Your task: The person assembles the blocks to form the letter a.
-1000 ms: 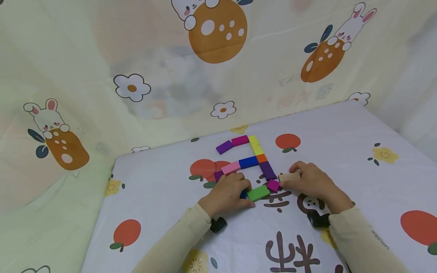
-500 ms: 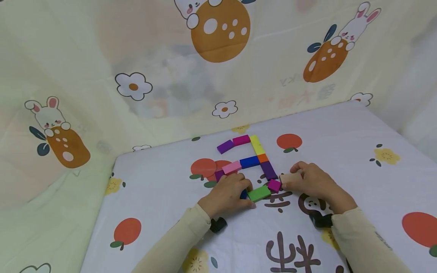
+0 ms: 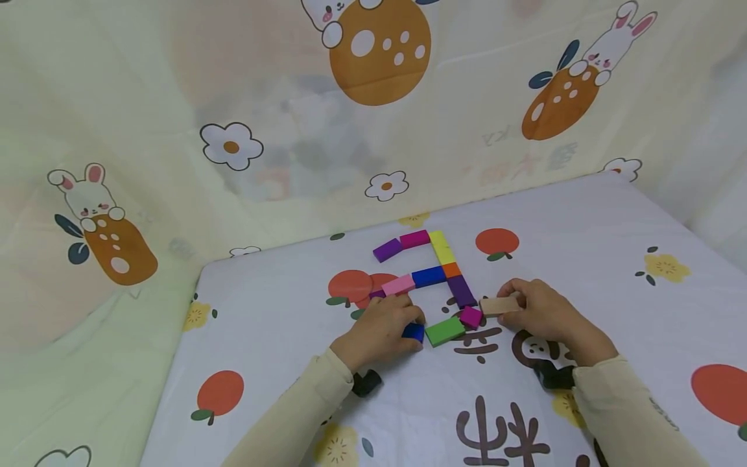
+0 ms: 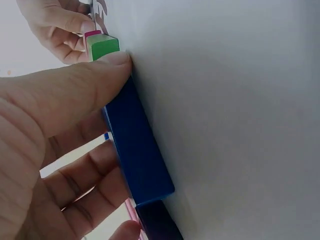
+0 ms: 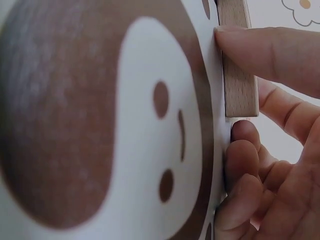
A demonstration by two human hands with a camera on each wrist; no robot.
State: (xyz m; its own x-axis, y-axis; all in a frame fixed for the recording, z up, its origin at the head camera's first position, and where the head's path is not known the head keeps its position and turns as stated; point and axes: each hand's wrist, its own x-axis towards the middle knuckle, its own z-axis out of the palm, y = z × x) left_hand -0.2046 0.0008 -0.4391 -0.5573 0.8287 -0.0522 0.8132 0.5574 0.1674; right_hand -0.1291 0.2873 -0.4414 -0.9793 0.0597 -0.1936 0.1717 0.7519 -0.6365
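Observation:
My left hand (image 3: 382, 331) pinches a blue block (image 4: 135, 145) lying on the tablecloth, the thumb on its near side and fingers behind. Just right of it lies a green block (image 3: 445, 331), then a small magenta block (image 3: 471, 316). Between thumb and fingers, my right hand (image 3: 551, 318) holds a plain wooden block (image 3: 496, 306), its left end beside the magenta one. Behind these, a purple block (image 3: 461, 291), an orange block (image 3: 451, 270) and a yellow block (image 3: 441, 248) form a line. A dark block (image 4: 159, 220) meets the blue one's end, mostly hidden by my left hand in the head view.
A second blue block (image 3: 428, 276) and a pink block (image 3: 398, 285) branch left from the line. Farther back lie a magenta block (image 3: 415, 239) and a violet block (image 3: 388, 250). The white printed tablecloth (image 3: 583, 246) meets a hanging cloth (image 3: 303, 175) behind.
My left hand has shifted slightly left, baring more of the blue block and a small gap before the green one. More of the wooden block shows at my right fingers.

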